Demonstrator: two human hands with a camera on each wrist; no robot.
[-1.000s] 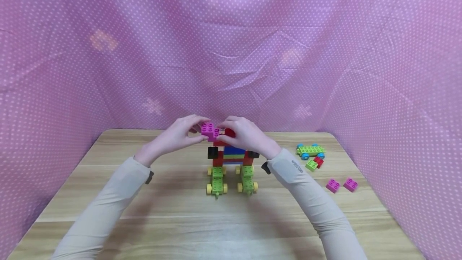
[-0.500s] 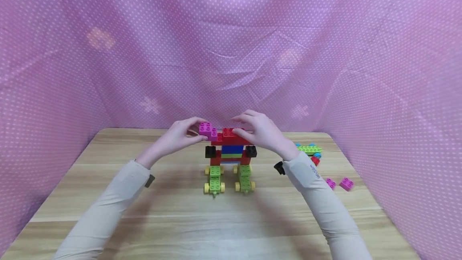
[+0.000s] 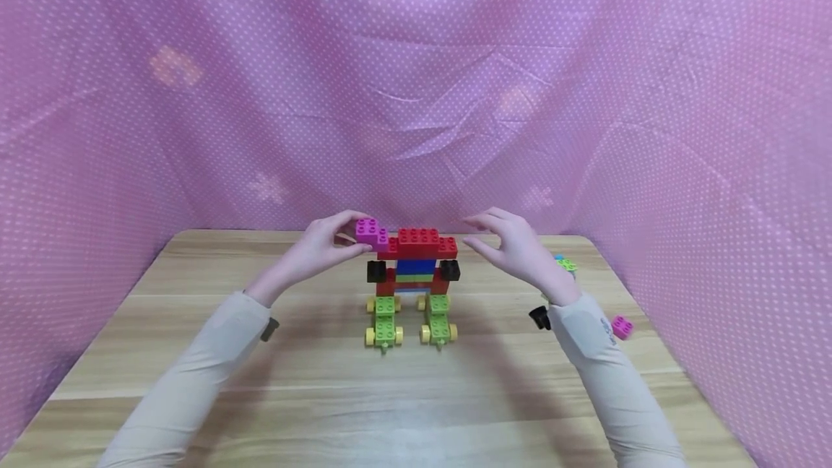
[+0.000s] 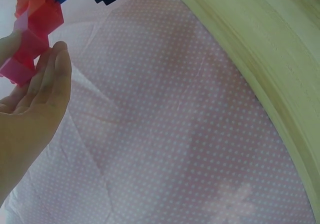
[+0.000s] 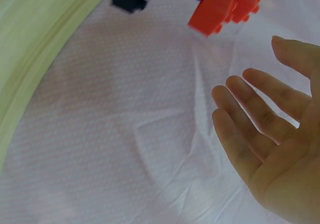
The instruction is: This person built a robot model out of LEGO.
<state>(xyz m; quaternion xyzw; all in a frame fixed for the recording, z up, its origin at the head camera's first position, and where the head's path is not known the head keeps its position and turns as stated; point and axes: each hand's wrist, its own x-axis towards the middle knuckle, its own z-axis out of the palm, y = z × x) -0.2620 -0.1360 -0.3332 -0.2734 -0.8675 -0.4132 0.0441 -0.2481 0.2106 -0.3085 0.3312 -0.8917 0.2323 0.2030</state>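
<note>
Two joined pink toy bricks [image 3: 367, 231] form a step at the upper left end of a built figure. My left hand [image 3: 325, 240] pinches them between thumb and fingers; the left wrist view shows the pink bricks [image 4: 33, 43] against the red ones. A red brick [image 3: 418, 238] tops the figure, above a blue brick [image 3: 416, 267] and black bricks [image 3: 376, 271] at each side. Two lime green wheeled bases [image 3: 385, 325] with yellow wheels carry it. My right hand [image 3: 516, 248] is apart from the figure's right side, fingers spread and holding nothing in the right wrist view.
Loose on the wooden table [image 3: 312, 410], a pink brick [image 3: 622, 327] lies at the right. Behind the right wrist, a lime green plate with blue wheels [image 3: 567, 264] is partly hidden. Pink dotted cloth [image 3: 416, 92] encloses the back and sides.
My right hand has let go and moved right, away from the figure's top, uncovering the red bricks. My left hand keeps its pinch on the pink bricks. The view has shifted slightly.
</note>
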